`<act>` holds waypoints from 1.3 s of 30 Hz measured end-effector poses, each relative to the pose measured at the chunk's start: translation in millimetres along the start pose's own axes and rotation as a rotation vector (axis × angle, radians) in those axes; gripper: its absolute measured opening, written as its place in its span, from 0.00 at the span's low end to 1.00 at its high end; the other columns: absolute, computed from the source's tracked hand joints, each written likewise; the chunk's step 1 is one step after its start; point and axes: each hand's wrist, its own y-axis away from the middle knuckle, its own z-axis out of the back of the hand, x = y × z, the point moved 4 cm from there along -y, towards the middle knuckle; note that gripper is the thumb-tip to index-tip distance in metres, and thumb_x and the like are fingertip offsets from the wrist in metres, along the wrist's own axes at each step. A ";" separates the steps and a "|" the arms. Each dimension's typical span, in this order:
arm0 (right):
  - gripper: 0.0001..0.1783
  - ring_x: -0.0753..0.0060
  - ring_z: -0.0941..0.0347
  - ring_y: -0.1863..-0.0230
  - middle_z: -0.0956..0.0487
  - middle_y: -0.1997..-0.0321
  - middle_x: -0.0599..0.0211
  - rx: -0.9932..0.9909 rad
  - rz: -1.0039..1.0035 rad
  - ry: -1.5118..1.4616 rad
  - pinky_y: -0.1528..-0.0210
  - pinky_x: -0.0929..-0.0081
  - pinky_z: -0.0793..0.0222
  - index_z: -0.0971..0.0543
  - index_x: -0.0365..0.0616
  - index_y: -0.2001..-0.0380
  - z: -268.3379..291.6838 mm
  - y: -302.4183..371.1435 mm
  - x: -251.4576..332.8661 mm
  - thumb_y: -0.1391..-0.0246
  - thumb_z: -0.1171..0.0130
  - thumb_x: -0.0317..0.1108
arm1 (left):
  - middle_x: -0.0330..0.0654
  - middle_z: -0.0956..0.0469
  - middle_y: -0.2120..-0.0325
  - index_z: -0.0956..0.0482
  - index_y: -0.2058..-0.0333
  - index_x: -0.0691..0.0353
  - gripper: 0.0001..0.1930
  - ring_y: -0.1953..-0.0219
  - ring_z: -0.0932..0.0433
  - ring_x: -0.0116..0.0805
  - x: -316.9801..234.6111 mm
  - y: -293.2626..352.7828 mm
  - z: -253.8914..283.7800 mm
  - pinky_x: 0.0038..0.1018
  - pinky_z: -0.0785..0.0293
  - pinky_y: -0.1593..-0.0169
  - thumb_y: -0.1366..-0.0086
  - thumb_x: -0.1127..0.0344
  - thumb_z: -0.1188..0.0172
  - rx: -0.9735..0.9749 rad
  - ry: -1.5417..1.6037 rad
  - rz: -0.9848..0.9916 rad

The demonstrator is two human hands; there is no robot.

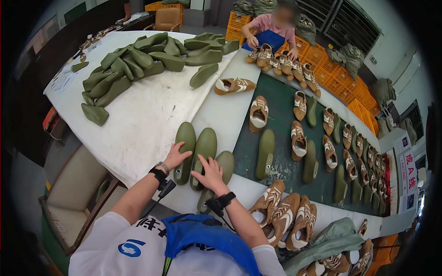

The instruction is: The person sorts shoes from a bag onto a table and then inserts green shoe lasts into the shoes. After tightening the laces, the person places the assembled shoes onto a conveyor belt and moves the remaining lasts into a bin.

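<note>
Three green shoe lasts lie side by side on the near white part of the table. My left hand (174, 158) rests on the left last (185, 133), its fingers apart and the thumb across its top. Over the middle last (206, 142) and the right last (226, 161) my right hand (212, 175) is spread, its fingertips touching the middle one. The right last is partly hidden by this hand and wrist. Neither hand is closed around a last.
Many green lasts (142, 60) are heaped on the white cloth (142, 106). Rows of brown-and-white shoes (298, 140) and lasts stand on a green conveyor belt (281, 110). More shoes (285, 216) sit near my right forearm. A co-worker (276, 27) handles shoes at the far side.
</note>
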 end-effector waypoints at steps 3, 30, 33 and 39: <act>0.35 0.49 0.45 0.38 0.42 0.38 0.49 -0.105 -0.014 -0.073 0.41 0.40 0.55 0.36 0.61 0.44 0.6 -0.1 -5.8 0.57 0.42 0.55 | 0.54 0.39 0.48 0.38 0.45 0.66 0.34 0.49 0.35 0.46 -10.3 6.6 -15.6 0.31 0.37 0.45 0.51 0.61 0.39 0.014 -0.001 -0.005; 0.28 0.59 0.31 0.53 0.28 0.53 0.51 0.099 -0.216 -0.348 0.50 0.68 0.36 0.33 0.43 0.47 28.1 42.0 -36.7 0.52 0.38 0.35 | 0.55 0.32 0.51 0.35 0.49 0.65 0.30 0.47 0.35 0.50 218.7 -21.4 269.9 0.36 0.39 0.43 0.50 0.61 0.40 -0.635 -0.062 0.221; 0.27 0.53 0.31 0.51 0.29 0.51 0.48 0.108 0.082 0.244 0.50 0.65 0.35 0.31 0.42 0.49 28.4 7.4 2.9 0.53 0.39 0.35 | 0.55 0.36 0.47 0.37 0.47 0.64 0.31 0.43 0.40 0.50 239.1 -31.4 331.5 0.36 0.41 0.41 0.49 0.60 0.42 -0.733 -0.159 0.319; 0.28 0.62 0.28 0.55 0.26 0.57 0.51 0.451 0.022 0.114 0.52 0.72 0.34 0.33 0.38 0.48 -53.9 -161.7 161.3 0.55 0.40 0.28 | 0.54 0.60 0.36 0.48 0.38 0.58 0.40 0.34 0.65 0.53 255.4 -48.7 297.5 0.52 0.69 0.37 0.43 0.40 0.54 -0.409 -0.481 0.408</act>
